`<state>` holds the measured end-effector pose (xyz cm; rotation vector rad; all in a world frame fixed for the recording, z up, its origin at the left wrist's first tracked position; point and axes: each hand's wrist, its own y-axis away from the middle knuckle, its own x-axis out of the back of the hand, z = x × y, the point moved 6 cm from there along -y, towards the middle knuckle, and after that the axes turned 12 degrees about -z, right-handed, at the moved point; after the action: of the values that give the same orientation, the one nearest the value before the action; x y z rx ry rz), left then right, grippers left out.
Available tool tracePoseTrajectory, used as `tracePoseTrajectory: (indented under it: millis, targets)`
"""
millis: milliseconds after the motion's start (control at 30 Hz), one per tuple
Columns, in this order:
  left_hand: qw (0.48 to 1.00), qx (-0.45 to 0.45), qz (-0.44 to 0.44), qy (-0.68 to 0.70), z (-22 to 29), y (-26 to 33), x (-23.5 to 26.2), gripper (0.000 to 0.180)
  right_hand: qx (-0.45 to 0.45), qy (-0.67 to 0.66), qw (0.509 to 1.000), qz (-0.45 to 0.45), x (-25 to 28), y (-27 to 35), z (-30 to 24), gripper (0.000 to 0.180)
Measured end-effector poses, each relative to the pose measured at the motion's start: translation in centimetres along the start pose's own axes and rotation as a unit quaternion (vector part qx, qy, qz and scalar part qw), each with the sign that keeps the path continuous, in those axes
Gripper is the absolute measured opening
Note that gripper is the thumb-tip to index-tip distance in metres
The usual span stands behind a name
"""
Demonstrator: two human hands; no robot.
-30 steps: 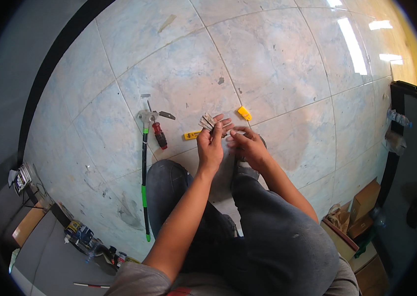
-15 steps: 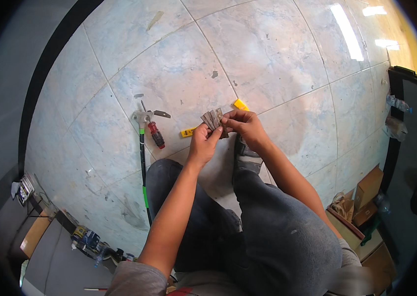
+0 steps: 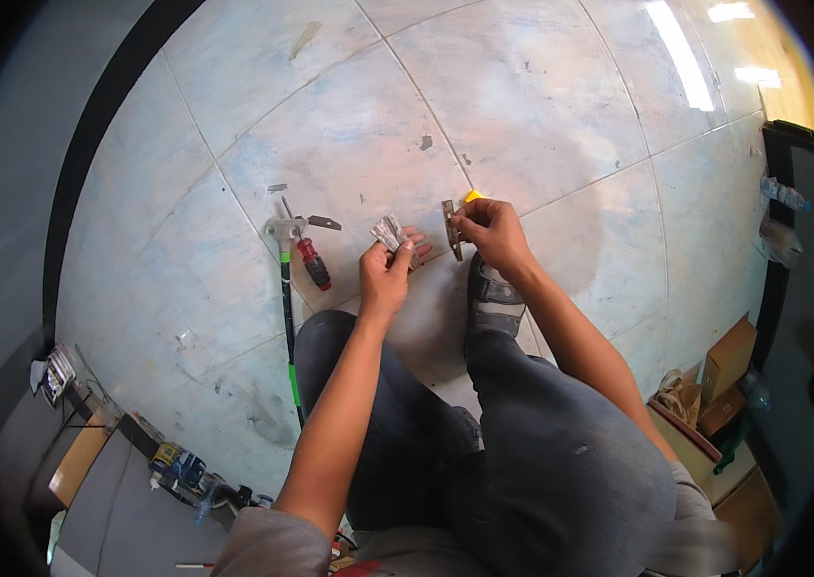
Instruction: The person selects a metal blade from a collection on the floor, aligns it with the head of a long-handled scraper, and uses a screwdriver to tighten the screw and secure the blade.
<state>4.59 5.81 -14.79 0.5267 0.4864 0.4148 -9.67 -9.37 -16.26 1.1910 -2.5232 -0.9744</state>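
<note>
Fanned between the thumb and fingers of my left hand (image 3: 386, 279) is a bundle of worn, flat metal blades (image 3: 389, 233). My right hand (image 3: 492, 234) pinches a single dark, stained blade (image 3: 451, 231), held upright a short way to the right of the bundle. Left of both hands, a long-handled scraper (image 3: 286, 231) lies on the floor, a dark blade sticking out by its grey head. A screwdriver (image 3: 313, 263) with a red and black handle rests against that head. Behind my right hand a yellow piece (image 3: 472, 195) shows only in part.
I crouch over a stained tiled floor (image 3: 378, 106), one shoe (image 3: 496, 300) just below my right hand. Cardboard boxes (image 3: 726, 361) stand at the right, with plastic bottles (image 3: 784, 194) farther up by the dark panel. Bottles and tools (image 3: 181, 471) clutter the lower left.
My right hand has drawn one blade away from the bundle, to the right. My left hand has shifted slightly left, its fingers loosening, and now hides the yellow case beside it.
</note>
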Motion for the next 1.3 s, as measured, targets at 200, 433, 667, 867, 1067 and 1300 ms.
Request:
tracePoseTrajectory:
  millis: [200, 433, 667, 867, 1067, 1300]
  targets:
    - [1.000, 0.029, 0.003, -0.011, -1.1, 0.1, 1.0, 0.033, 0.066, 0.240, 0.965, 0.080, -0.4, -1.1, -3.4, 0.019]
    - [1.000, 0.006, 0.008, 0.021, -1.4, 0.3, 1.1, 0.031, 0.113, 0.258, 0.957, 0.065, -2.1, 0.9, -4.1, 0.023]
    - [0.996, 0.058, -0.033, 0.054, -1.4, 0.5, -0.4, 0.024, -0.015, 0.095, 0.995, -0.017, -1.2, 2.9, 0.4, 0.032]
    - [0.996, 0.039, -0.070, 0.045, -1.7, 0.4, -1.1, 0.017, -0.047, -0.094, 0.990, -0.092, -4.3, 2.8, 0.4, 0.020]
    - [0.989, 0.055, -0.082, 0.111, -1.5, 0.5, -2.3, 0.019, -0.058, -0.112, 0.989, -0.080, -3.3, 2.2, 1.4, 0.016]
    - [0.996, 0.043, -0.070, 0.042, -2.5, 0.4, -0.3, 0.020, -0.075, -0.103, 0.986, -0.108, -2.6, 1.6, 1.1, 0.019]
